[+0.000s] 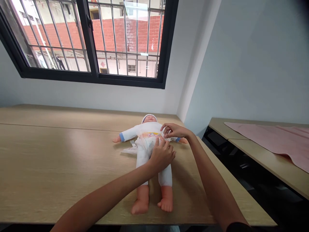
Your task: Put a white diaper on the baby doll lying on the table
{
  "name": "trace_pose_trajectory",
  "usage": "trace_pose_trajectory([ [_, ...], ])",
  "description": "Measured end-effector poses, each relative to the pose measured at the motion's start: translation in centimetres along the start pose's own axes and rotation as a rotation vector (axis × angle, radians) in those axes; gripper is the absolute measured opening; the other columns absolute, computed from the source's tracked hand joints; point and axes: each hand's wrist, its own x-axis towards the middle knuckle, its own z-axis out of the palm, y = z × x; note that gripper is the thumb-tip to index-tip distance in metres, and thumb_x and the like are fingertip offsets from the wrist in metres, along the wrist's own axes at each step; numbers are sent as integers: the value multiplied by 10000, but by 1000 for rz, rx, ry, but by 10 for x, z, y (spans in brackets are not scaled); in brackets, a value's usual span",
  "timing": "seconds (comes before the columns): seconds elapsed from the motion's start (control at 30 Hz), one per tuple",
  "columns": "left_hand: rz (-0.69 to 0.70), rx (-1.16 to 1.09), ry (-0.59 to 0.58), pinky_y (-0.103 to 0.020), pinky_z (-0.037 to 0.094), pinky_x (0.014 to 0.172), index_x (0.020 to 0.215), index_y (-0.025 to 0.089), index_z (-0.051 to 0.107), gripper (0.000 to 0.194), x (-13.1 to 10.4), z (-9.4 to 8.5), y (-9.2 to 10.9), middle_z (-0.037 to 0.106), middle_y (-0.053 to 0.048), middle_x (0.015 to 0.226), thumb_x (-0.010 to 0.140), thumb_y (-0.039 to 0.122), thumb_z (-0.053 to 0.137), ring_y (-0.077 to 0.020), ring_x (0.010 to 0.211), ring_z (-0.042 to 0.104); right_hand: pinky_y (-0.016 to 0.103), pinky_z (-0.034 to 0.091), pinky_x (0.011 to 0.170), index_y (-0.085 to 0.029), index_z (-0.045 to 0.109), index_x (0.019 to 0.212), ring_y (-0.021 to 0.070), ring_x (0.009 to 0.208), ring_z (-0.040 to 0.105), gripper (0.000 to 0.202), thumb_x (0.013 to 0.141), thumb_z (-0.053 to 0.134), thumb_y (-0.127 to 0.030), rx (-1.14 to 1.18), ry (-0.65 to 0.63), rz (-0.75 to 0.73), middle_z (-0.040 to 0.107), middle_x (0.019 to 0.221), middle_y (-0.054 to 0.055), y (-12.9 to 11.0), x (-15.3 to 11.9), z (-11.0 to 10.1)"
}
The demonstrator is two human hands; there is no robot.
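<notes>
A baby doll (142, 200) in white clothes with blue cuffs lies on its back on the table, head toward the window. A white diaper (147, 141) with a coloured waistband is wrapped around its hips, over the trousers. Its side wing and tape (130, 150) stick out loose on the left. My left hand (162, 154) is closed with curled fingers at the front of the diaper, near its right side. Just above it, my right hand (176, 130) pinches the diaper's edge at the right side of the waist. My fingers partly hide what they grip.
The wooden table (72, 174) reaches to the wall below a barred window (94, 75). Across a dark gap on the right, a second table (241, 137) bears a pink cloth (272, 138). The near table edge runs close in front of me.
</notes>
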Motion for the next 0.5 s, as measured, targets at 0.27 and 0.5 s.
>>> trace_pose_trajectory([
  [0.27, -7, -24, 3, -540, 395, 1009, 917, 129, 656, 333, 0, -1, 0, 635, -135, 1060, 952, 342, 403, -318, 1200, 502, 282, 462, 697, -175, 538, 997, 172, 796, 601, 367, 674, 708, -214, 12, 62, 87, 649, 811, 13, 2, 6, 10],
  [0.5, -82, -19, -15, -478, 349, 1076, 998, 78, 644, 386, -2, 0, -1, 622, -199, 1147, 913, 411, 469, -323, 1199, 521, 277, 471, 662, -162, 541, 984, 165, 741, 604, 391, 688, 762, -288, -27, 132, 107, 634, 785, 15, 11, 11, 8],
])
